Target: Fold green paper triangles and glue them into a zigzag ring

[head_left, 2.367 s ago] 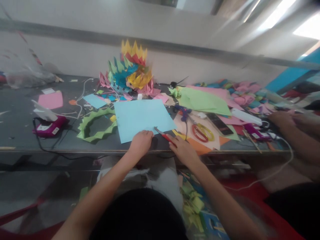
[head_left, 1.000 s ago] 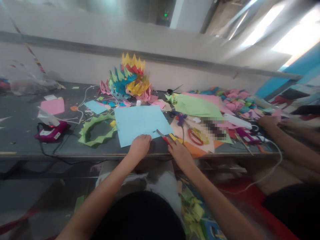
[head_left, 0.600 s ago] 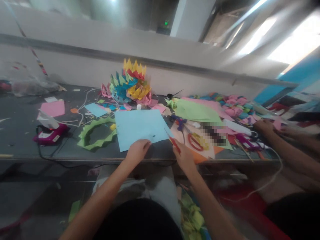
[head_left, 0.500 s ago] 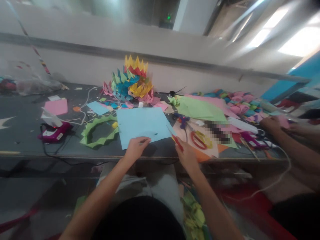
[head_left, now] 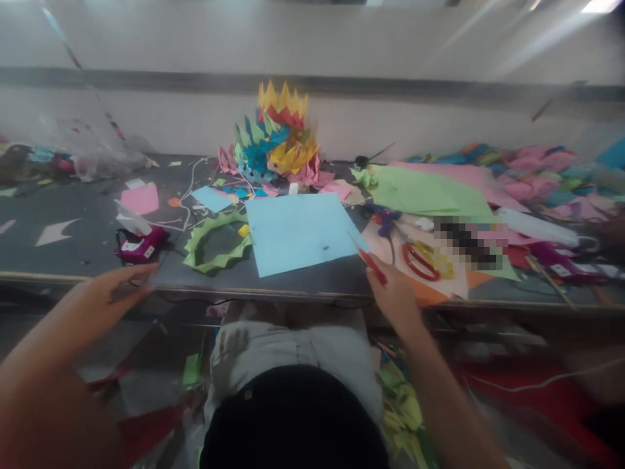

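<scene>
While the right grip [head_left: 398,296] in the head view was clenched around a red-handled tool [head_left: 374,266], a blue sheet [head_left: 300,231] lay ahead of it, leftward, on the tabletop [head_left: 219,282]; the left grip [head_left: 100,298] was released and spread, near a purple device [head_left: 152,246].

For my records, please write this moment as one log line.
right hand: holds red-handled tool; left hand: open, near purple boxy device; light-blue rectangular paper sheet: flat on grey table
</scene>
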The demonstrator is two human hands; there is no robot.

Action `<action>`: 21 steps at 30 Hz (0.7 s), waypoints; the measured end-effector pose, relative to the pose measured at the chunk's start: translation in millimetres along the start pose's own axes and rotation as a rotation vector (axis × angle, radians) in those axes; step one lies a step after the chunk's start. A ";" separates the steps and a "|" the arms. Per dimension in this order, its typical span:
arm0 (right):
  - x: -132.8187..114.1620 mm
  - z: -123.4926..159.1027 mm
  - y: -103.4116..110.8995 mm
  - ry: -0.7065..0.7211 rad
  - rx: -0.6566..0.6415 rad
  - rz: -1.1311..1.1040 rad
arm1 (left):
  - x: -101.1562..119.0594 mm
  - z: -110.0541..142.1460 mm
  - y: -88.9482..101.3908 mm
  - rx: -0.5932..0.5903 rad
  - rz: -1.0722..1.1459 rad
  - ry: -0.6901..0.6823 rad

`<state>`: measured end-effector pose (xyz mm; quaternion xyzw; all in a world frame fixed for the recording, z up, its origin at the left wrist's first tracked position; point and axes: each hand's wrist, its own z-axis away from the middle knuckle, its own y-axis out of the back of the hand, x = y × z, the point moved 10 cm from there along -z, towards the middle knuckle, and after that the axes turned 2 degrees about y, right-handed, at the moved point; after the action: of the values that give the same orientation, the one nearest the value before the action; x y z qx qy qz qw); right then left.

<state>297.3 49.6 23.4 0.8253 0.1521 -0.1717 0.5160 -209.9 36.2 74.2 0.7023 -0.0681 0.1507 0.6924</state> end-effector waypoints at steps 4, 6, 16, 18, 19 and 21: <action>-3.5 2.1 4.6 0.002 0.007 -0.050 | 36.2 -3.5 -2.2 0.078 0.049 0.011; -6.5 4.1 9.6 0.003 0.026 -0.061 | 74.4 -7.0 -16.3 0.054 0.127 -0.086; -33.1 -49.5 -12.1 0.087 -0.014 -0.013 | 311.3 -24.3 -138.6 0.020 0.051 -0.764; -33.9 -73.8 -31.1 0.087 -0.095 0.021 | 338.5 -33.5 -156.1 0.038 -0.035 -0.806; -31.3 -83.9 -41.3 0.068 -0.146 0.063 | 346.3 -38.3 -161.5 0.045 -0.049 -0.809; -27.2 -97.7 -54.6 0.048 -0.197 0.095 | 353.7 -44.3 -169.0 0.050 -0.071 -0.818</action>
<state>261.9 159.0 31.6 0.7806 0.1412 -0.1116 0.5986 170.6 125.6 21.4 0.7230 -0.3097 -0.1633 0.5956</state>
